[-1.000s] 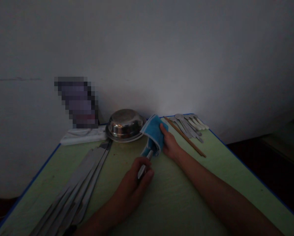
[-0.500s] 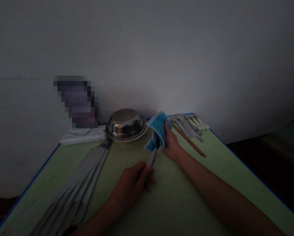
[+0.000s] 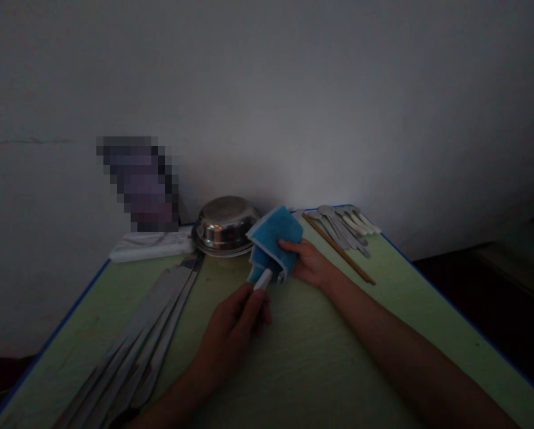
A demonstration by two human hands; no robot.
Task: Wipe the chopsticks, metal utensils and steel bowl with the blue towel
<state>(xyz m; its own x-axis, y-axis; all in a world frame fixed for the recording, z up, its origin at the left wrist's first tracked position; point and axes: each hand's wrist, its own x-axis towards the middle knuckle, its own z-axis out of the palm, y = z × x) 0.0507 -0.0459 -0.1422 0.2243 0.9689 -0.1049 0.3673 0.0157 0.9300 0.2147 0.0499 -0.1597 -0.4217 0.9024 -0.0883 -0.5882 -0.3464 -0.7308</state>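
Observation:
My left hand (image 3: 235,325) is closed around the pale handle of a utensil (image 3: 262,279), whose far end is hidden inside a folded blue cloth (image 3: 276,235) with a white edge. With thumb on top, my right hand (image 3: 309,259) grips that cloth, wrapping it about the utensil above the green table (image 3: 303,357). What kind of utensil it is cannot be made out. Behind the cloth stands an upturned steel bowl (image 3: 226,223), partly covered by it.
Long flat metal blades (image 3: 148,330) lie fanned out on the left. Wooden chopsticks (image 3: 341,250) and several spoons (image 3: 338,226) rest at the back right. A white packet (image 3: 151,245) lies beside the bowl, below a blurred-out upright object (image 3: 139,185) against the wall.
Both hands have shifted slightly left with the cloth and the utensil. The cloth has turned and spread, now covering more of the bowl's right side; less of the utensil shows.

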